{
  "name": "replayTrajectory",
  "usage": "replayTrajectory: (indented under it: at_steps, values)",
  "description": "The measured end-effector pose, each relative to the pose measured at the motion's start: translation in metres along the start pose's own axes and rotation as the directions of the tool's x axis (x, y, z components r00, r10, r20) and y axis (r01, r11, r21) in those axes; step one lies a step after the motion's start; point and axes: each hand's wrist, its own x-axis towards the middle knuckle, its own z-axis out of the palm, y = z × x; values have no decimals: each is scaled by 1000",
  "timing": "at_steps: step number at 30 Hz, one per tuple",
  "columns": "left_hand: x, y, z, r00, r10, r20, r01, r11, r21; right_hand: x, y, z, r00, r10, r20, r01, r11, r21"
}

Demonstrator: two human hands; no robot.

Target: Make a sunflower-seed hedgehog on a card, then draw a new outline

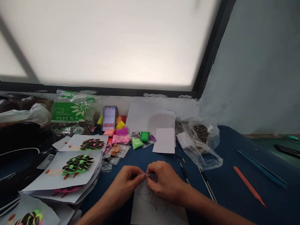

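Observation:
My left hand (128, 181) and my right hand (166, 182) meet at the top of a white sheet of paper (142, 215) lying in front of me. Thumbs and forefingers of both are pinched together, fingertips nearly touching. A thin pale edge shows between them; I cannot tell whether it belongs to the sheet or to something small. Pencil lines on the sheet form a rounded body with short legs, partly covered by my right hand. Just beyond that hand lies a dark pen (185, 173).
To the left are stacked cards (53, 181) with seed-and-clay hedgehogs. Behind lie a green clay packet (145, 136), blank paper (164, 142), a seed bag (70, 109) and a clear bag of seeds (201, 134). An orange tool (249, 186) and blue tweezers (262, 168) lie right.

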Motion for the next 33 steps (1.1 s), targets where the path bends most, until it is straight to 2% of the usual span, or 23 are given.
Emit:
replayTrajectory:
  at_steps: [33]
  values:
    - [-1, -2, 2, 1000, 6, -18, -7, 1000, -26, 2, 4, -2, 999, 32, 26, -34, 996, 82]
